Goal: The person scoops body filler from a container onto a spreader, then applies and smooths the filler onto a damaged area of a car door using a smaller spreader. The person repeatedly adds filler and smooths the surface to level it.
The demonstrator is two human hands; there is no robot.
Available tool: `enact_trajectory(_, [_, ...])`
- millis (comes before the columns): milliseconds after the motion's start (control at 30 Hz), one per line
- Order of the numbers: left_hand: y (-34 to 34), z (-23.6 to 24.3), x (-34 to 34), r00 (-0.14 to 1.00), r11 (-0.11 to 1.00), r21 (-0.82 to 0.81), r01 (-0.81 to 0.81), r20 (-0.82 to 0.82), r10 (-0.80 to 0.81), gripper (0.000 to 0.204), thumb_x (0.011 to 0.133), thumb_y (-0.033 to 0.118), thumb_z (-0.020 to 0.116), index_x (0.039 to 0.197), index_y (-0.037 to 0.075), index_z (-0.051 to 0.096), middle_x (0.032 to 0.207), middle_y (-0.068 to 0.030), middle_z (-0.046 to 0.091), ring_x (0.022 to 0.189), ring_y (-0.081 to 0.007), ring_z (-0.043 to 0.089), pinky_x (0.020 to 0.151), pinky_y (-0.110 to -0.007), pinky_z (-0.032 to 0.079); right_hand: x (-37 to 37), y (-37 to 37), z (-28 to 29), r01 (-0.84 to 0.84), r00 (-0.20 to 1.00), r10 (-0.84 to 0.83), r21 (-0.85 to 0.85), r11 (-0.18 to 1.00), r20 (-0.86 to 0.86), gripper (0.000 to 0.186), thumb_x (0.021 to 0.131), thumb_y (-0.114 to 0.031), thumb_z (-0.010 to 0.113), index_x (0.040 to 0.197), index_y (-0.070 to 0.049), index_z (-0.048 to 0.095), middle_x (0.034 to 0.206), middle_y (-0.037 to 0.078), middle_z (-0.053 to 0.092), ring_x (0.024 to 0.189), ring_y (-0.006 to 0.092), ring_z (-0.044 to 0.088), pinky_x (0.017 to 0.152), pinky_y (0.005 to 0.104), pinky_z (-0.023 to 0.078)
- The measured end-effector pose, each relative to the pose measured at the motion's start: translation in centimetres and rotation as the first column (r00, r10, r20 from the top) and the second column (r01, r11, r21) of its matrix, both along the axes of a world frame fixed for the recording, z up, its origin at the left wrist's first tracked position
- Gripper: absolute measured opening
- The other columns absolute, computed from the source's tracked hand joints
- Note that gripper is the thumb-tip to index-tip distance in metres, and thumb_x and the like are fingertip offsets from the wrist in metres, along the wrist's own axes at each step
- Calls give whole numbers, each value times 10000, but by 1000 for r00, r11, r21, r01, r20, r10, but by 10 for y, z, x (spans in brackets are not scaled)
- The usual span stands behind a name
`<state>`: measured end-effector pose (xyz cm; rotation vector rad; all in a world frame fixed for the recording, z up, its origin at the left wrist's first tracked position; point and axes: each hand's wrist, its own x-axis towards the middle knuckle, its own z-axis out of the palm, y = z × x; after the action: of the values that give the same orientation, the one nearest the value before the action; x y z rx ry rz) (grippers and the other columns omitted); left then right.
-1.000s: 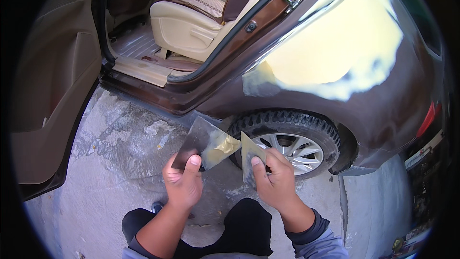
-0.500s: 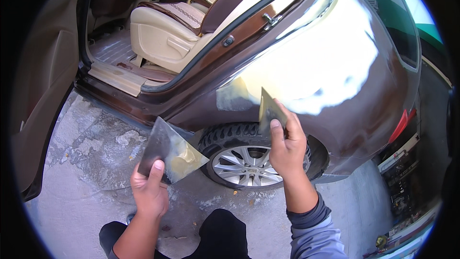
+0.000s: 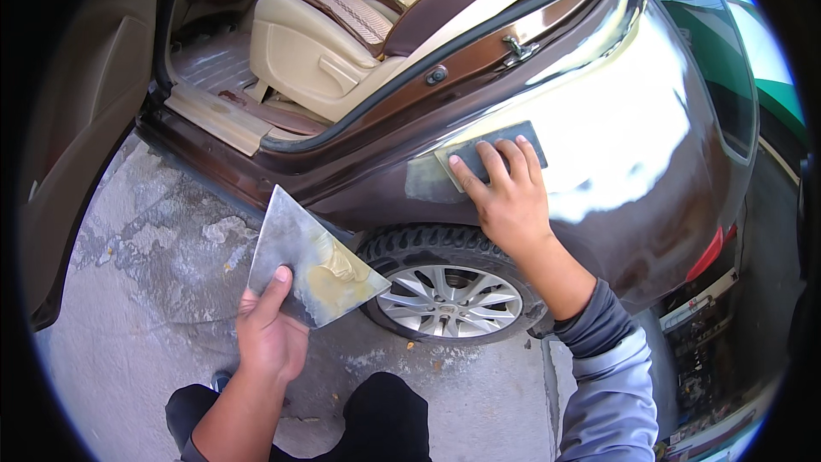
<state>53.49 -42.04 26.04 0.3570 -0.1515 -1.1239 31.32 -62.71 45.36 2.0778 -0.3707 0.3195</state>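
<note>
Grey spreader point(image 3: 494, 152) flat on brown panel point(image 3: 650, 162), yellow-edged.

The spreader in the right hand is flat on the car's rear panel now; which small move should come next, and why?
Probably a steady pull of the spreader across the rear quarter panel. The right hand presses it flat with the fingers spread, a dull filler smear lies just beside its edge, and the left hand holds the metal mixing board with yellowish filler away from the car.
</note>
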Motion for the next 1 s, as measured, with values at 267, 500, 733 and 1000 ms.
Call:
enact_trajectory(267, [-2,0,0,1000,1000,19,14,-19,-13,392,1084,156,655,1461,69,592,1416,-95,686,1339,-261,648,1172,-463,489,8,0,8,28,1000,-28,10,1000,4,529,819,-107,723,1336,-214,766,1347,139,629,1299,369,559,1204,603,388])
enact_trajectory(500, [-8,1,-2,999,1000,0,24,-32,-24,415,1083,151,653,1481,65,573,1433,-106,677,1346,-264,644,1182,-471,483,14,0,17,72,996,-70,31,997,-51,440,854,-134,671,1282,-197,757,1239,118,626,1270,377,558,1195,597,370])
enact_trajectory(733, [-13,3,-5,998,999,-4,39,-49,-39,415,1080,143,654,1479,65,572,1442,-102,671,1361,-268,634,1189,-480,478,17,6,18,95,995,-93,70,993,-36,450,831,-100,690,1249,-203,820,1211,119,653,1224,355,571,1160,562,398])
enact_trajectory(1000, [-15,2,-6,998,999,5,38,-58,-38,399,1078,145,656,1464,76,589,1422,-89,678,1343,-260,642,1189,-479,480,11,12,1,144,989,-146,88,986,14,462,831,-87,688,1255,-214,822,1204,104,659,1215,343,575,1154,547,393])
